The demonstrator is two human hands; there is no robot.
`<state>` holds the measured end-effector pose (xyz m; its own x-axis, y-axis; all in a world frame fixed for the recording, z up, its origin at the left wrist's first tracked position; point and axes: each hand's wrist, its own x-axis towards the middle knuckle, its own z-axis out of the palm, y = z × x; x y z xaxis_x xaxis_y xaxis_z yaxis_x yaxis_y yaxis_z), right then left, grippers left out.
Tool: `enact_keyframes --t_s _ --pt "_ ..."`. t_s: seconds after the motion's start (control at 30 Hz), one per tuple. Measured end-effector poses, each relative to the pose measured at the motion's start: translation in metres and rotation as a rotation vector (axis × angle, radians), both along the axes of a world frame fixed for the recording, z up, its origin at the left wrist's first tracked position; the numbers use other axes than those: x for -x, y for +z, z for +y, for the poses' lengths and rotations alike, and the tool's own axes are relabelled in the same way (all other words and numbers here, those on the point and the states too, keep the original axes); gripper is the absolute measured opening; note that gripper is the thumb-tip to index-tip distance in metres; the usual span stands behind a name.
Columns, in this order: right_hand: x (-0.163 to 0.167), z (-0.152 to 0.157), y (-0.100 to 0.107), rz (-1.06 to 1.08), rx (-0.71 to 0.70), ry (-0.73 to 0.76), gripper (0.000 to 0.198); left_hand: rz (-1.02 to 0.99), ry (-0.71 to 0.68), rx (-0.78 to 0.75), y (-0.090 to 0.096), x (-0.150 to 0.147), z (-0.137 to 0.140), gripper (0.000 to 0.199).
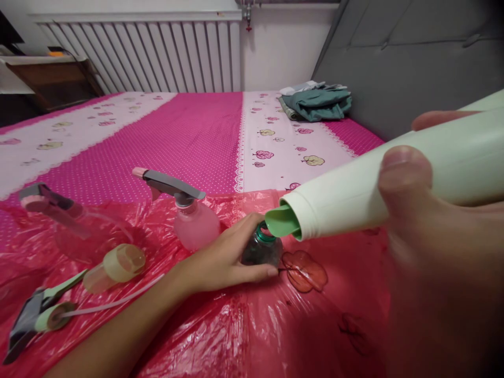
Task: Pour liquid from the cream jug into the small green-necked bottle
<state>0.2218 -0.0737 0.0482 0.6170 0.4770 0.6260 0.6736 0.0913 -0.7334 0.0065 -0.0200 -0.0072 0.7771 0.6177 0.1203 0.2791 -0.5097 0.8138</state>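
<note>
Head view, looking down at a bed [205, 126] with a pink dotted sheet and a shiny red plastic sheet [275, 325] spread over the near part. Left hand [226, 260] is clenched around a small dark bottle [263, 251] standing upright on the plastic, fingers curled round its lower body, green neck left open at the top. Right hand [425, 226] is very close to the lens and blurry, but you can see the thumb and a finger clamped on a big pale green bottle [378, 184]. That one lies nearly flat, long axis running from the near right down toward the left, with its green spout [281, 220] sitting just above and just right of the small bottle's open neck, pretty much touching, though I can't tell if it actually does. So the mouth of the small bottle is directly off the spout end, and the left hand is the one right on it. Nothing visibly coming out of the spout. Off to the left there's a pink spray bottle [192, 220] standing just beside the left hand, another spray bottle [66, 220] lying farther left, and a loose trigger head [39, 315] with a tube at the near left. Folded clothes [318, 102] sit at the far right by the grey headboard [413, 58].
</note>
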Motion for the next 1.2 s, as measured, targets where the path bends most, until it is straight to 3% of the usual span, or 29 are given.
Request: enact_keyframes --t_s 1.2 --pt "-0.0022 0.0019 -0.0045 0.029 -0.047 0.019 0.075 0.005 0.012 0.029 0.0004 -0.0002 -0.0007 0.066"
